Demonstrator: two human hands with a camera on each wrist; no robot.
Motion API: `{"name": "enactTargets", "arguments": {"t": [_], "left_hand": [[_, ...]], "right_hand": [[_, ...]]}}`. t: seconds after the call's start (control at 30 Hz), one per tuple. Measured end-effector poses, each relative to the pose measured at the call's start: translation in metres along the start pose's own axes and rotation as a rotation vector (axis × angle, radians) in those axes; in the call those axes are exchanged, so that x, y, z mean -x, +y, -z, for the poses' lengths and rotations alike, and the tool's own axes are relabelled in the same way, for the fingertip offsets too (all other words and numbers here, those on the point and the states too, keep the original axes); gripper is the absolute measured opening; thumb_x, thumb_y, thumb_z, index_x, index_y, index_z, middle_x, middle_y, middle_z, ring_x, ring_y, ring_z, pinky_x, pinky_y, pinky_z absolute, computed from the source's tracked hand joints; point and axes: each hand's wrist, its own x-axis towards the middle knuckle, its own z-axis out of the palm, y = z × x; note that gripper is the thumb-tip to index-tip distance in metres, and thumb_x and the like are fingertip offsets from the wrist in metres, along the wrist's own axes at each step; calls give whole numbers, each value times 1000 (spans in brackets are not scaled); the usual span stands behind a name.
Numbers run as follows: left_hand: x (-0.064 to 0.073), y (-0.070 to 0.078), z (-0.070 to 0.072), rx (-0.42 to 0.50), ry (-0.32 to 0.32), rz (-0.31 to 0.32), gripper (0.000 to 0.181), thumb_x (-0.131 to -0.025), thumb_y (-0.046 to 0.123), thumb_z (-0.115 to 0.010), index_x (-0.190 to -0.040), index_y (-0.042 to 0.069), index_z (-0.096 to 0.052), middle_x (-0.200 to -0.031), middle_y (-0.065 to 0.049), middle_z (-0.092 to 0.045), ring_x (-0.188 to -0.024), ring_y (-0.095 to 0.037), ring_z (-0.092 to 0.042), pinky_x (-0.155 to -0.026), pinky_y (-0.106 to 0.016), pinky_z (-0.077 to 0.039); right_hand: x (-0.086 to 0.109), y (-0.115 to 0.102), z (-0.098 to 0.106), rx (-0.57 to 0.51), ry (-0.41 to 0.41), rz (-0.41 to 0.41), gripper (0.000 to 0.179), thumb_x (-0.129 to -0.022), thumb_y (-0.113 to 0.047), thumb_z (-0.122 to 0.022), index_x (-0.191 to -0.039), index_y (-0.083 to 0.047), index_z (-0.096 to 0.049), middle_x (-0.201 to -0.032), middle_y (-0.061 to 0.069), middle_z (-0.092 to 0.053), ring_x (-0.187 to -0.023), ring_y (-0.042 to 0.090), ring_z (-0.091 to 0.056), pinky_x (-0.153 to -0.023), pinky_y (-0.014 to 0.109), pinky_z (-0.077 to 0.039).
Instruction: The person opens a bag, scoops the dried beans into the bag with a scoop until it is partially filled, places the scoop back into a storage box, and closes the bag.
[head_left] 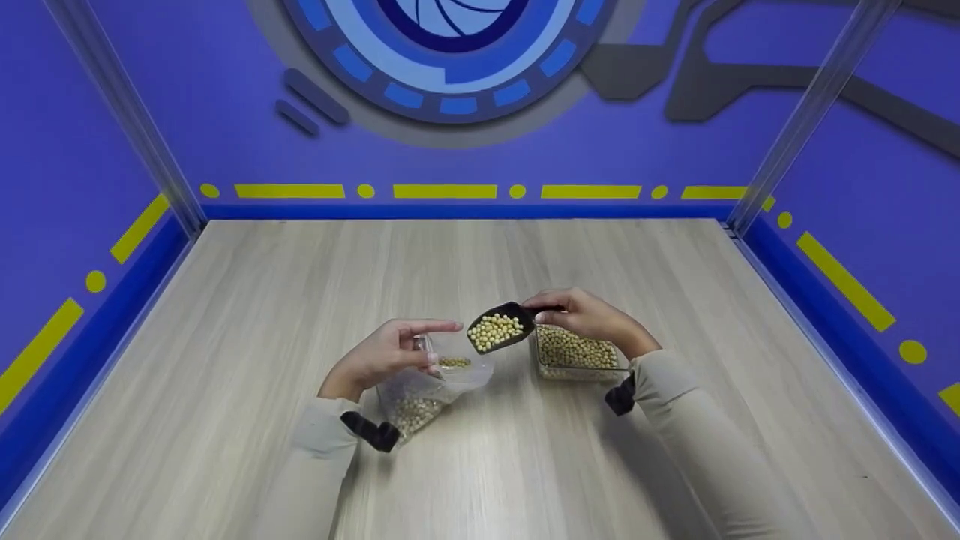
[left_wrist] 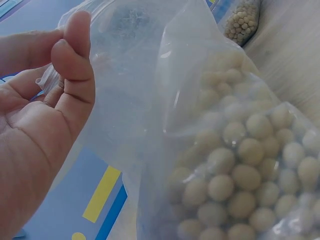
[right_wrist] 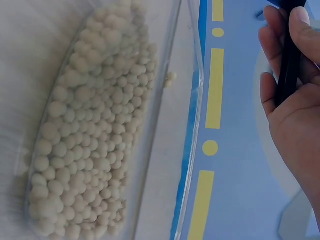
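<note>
Beans [head_left: 495,331], round, fill the black scoop [head_left: 517,310] the right hand [head_left: 589,316] grips, beside left-hand fingers [head_left: 431,326] pinching a filmy, bean-laden bag [left_wrist: 125,115].

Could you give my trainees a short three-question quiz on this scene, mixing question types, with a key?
1. Multiple choice. The scoop is: A, empty; B, loaded with beans; C, upside down.
2. True or false: the left grip holds the scoop.
3. Fill in: in the head view, the bag is to the ____ of the box.

Key:
1. B
2. False; the right grip holds it.
3. left
</note>
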Motion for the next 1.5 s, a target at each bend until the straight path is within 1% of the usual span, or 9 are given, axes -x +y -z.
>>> {"name": "enactTargets", "arguments": {"t": [0.17,0.37,0.63,0.9,1.13,1.37,1.5], "left_hand": [[1,1,-1,-7,9,12,55,-85,-6,-60,-138,-7,-46,-64,3,-63,-67,-11,-67,-73,-25,-57],[0,-1,0,-6,-2,-14,53,-86,-10,-56,-138,-9,-45,-63,2,-63,-68,-13,-68,-73,-28,-58],[1,0,-1,0,-7,-11,53,-86,-11,-56,-138,-9,-45,-62,1,-61,-67,-12,-67,-73,-28,-58],[0,-3,-1,0,-7,-16,54,-85,-8,-58,-138,-10,-44,-60,3,-60,-64,-8,-65,-72,-26,-58],[-1,-3,-2,-11,-17,-19,54,-86,-6,-59,-138,-8,-45,-58,2,-59,-66,-9,-66,-74,-30,-58],[0,-3,-3,41,-28,-1,55,-87,-8,-56,-140,-8,-43,-63,2,-60,-64,-9,-63,-77,-36,-58],[0,-3,-3,28,-18,10,55,-86,-7,-56,-140,-7,-43,-62,3,-60,-66,-10,-65,-77,-34,-58]], "right_hand": [[-4,-4,-1,35,-13,13,32,-94,-9,-58,-125,-1,-63,-127,19,-61,-122,36,-55,-105,48,-43],[-6,-6,-1,77,-15,53,30,-94,-8,-58,-122,0,-64,-125,21,-62,-119,37,-57,-103,49,-44],[-9,-10,1,142,-18,80,30,-94,-6,-57,-122,1,-65,-123,21,-63,-118,36,-58,-102,48,-45],[-9,-12,2,192,-26,79,30,-94,-6,-58,-122,1,-65,-123,20,-64,-117,36,-58,-103,48,-44],[-7,-12,4,225,-26,94,30,-93,-6,-58,-121,1,-65,-122,20,-64,-117,36,-58,-103,48,-44],[-7,-17,6,268,-39,106,29,-93,-6,-58,-121,0,-66,-121,19,-65,-115,35,-59,-101,47,-46],[-7,-19,7,282,-42,120,29,-93,-6,-59,-120,1,-66,-119,20,-65,-114,35,-60,-100,47,-47]]}}
